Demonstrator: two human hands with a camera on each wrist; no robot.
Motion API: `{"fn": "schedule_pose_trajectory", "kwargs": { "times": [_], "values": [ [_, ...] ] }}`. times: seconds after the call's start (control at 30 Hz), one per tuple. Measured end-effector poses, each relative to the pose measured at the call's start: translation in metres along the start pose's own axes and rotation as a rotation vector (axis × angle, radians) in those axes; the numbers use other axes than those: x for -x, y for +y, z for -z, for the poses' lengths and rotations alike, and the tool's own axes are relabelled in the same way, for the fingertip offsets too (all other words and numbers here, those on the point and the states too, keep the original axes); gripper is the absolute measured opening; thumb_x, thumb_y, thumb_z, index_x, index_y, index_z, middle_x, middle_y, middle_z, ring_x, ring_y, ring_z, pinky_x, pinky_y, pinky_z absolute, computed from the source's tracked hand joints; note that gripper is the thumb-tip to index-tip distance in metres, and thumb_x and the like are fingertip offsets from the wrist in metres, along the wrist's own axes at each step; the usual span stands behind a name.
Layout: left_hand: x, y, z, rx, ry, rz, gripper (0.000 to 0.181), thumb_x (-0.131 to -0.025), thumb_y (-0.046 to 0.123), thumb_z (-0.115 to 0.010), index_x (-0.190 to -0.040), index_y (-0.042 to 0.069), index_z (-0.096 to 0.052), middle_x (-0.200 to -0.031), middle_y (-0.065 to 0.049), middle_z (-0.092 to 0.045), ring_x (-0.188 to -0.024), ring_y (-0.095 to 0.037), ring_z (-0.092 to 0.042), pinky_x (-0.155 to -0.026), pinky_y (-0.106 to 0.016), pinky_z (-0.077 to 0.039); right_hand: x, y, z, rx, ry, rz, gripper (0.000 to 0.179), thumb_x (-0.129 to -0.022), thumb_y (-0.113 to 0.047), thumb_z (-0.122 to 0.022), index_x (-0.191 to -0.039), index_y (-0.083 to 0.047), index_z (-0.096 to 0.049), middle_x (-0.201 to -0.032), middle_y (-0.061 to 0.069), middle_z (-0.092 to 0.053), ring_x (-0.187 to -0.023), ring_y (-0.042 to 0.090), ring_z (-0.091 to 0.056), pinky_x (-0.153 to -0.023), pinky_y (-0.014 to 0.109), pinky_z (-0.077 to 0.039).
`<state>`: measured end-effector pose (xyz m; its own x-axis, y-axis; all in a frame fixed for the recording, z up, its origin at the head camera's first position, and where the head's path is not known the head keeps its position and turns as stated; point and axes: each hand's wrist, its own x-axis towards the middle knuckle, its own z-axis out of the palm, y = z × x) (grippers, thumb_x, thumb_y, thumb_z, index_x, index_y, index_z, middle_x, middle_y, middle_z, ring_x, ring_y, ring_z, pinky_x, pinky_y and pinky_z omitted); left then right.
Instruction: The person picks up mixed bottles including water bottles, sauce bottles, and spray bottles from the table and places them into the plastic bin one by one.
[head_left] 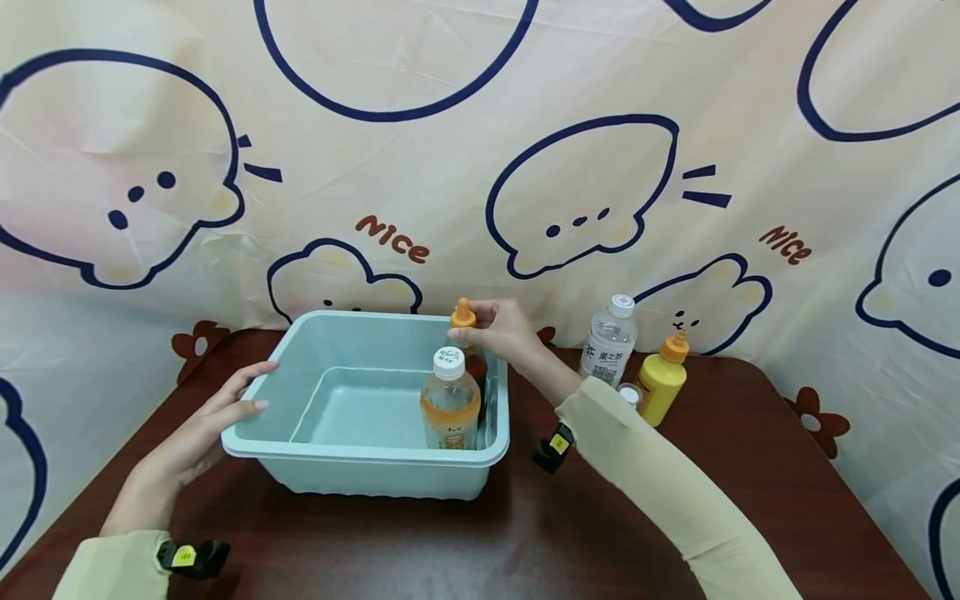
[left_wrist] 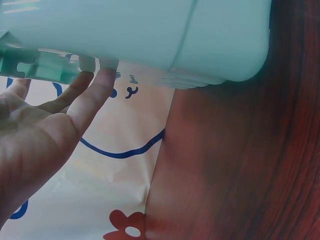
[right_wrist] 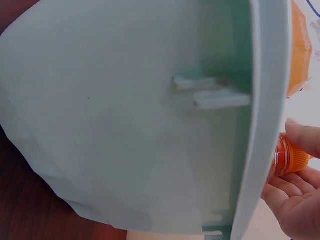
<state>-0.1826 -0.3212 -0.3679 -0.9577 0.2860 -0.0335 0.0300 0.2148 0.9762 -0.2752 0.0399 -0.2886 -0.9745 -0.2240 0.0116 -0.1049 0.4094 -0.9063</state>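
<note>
A light blue plastic basin (head_left: pixel 360 473) stands on the table. My left hand (head_left: pixel 206 421) holds its left rim, with the thumb and a finger over the edge; in the left wrist view, other fingers (left_wrist: pixel 92 97) reach under the rim against the outer wall. My right hand (head_left: pixel 501 329) pinches the orange cap of a squeeze bottle (head_left: pixel 476 365) with dark reddish contents, upright inside the basin's right end. In the right wrist view, thumb and fingers are around the orange cap (right_wrist: pixel 295 157). In front of it stands a white-capped bottle (head_left: pixel 450 408) with an orange band, partly hiding the squeeze bottle.
Right of the basin stand a clear bottle (head_left: pixel 609 342) with a white cap, a yellow squeeze bottle (head_left: pixel 662 383) and a small white-lidded container (head_left: pixel 630 394), partly behind the right sleeve. A cartoon-printed cloth (head_left: pixel 450 167) hangs behind the brown table (head_left: pixel 360 550).
</note>
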Motion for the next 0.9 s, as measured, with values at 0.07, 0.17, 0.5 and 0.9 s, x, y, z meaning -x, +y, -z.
{"fn": "schedule_pose_trajectory", "kwargs": {
  "times": [0.07, 0.17, 0.5, 0.9],
  "values": [
    [-0.0005, 0.0004, -0.0001, 0.000, 0.001, -0.002, 0.049, -0.095, 0.021, -0.039, -0.138, 0.037, -0.021, -0.137, -0.019, -0.005, -0.089, -0.018, -0.057, -0.070, -0.039, -0.052, -0.0004, 0.0007, 0.0003, 0.004, -0.003, 0.002, 0.044, -0.075, -0.013, -0.074, -0.117, -0.005, -0.060, -0.113, 0.009, -0.062, -0.096, 0.021, -0.062, -0.083, 0.029, -0.049],
    [-0.0011, 0.0008, -0.0002, -0.001, 0.000, -0.003, 0.049, -0.095, 0.021, -0.039, -0.138, 0.037, -0.021, -0.137, -0.019, -0.004, -0.089, -0.018, -0.056, -0.070, -0.039, -0.052, -0.0013, 0.0012, 0.0008, 0.007, 0.000, 0.006, 0.045, -0.075, -0.013, -0.074, -0.117, -0.005, -0.060, -0.113, 0.009, -0.062, -0.096, 0.020, -0.062, -0.082, 0.029, -0.049],
    [-0.0007, 0.0002, -0.0007, 0.000, 0.001, 0.008, 0.049, -0.095, 0.022, -0.039, -0.138, 0.038, -0.021, -0.137, -0.020, -0.003, -0.088, -0.018, -0.057, -0.069, -0.039, -0.052, -0.0031, 0.0026, -0.0010, 0.035, -0.001, -0.003, 0.046, -0.075, -0.015, -0.074, -0.118, -0.006, -0.060, -0.113, 0.008, -0.062, -0.097, 0.020, -0.061, -0.083, 0.029, -0.048],
    [-0.0003, 0.0009, -0.0006, -0.004, 0.005, 0.009, 0.050, -0.095, 0.021, -0.039, -0.138, 0.038, -0.021, -0.138, -0.020, -0.003, -0.087, -0.018, -0.057, -0.069, -0.038, -0.052, -0.0026, -0.0020, -0.0016, 0.115, -0.040, 0.037, 0.047, -0.073, -0.017, -0.076, -0.116, -0.006, -0.061, -0.111, 0.008, -0.064, -0.097, 0.020, -0.061, -0.082, 0.028, -0.049]
  ]
}}
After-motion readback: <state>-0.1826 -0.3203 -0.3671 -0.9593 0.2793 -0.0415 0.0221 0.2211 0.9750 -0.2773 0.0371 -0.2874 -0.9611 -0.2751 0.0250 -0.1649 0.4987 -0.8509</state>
